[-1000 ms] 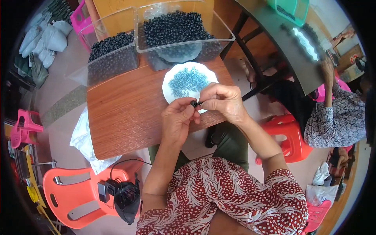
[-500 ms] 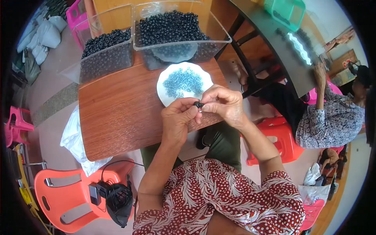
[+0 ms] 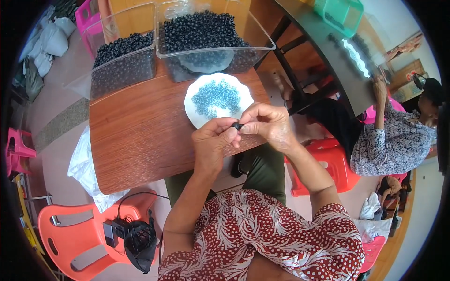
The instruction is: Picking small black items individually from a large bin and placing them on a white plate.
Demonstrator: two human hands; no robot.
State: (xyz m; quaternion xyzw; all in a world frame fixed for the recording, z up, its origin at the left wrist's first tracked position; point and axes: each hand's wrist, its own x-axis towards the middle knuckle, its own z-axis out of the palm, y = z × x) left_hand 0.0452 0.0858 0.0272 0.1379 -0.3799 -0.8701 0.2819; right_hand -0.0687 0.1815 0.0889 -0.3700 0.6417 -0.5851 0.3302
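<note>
Both hands meet over the near edge of the wooden table, at the front rim of a white scalloped plate (image 3: 191,108). A small black part (image 3: 238,126) sits between their fingertips, mostly covered by them. My left hand (image 3: 212,136) pinches it from the left with thumb and forefinger. From the right, thumb and fingers of my right hand (image 3: 268,122) close on the same part. Small clear, bluish pieces (image 3: 216,97) lie heaped on the plate. Behind it stands a clear plastic bin (image 3: 215,48) full of small black ring-shaped parts (image 3: 201,32).
A second clear bin (image 3: 123,75) of black parts stands left on the table (image 3: 136,136). An orange chair (image 3: 70,234) holds a black bag (image 3: 141,243) and cable. A co-worker (image 3: 393,145) sits right at a dark table (image 3: 337,61) with a green basket (image 3: 340,16).
The view has shifted slightly, so the table and plate sit a little further left. Both hands keep their pinch on the black part, with the fingertips barely moved.
</note>
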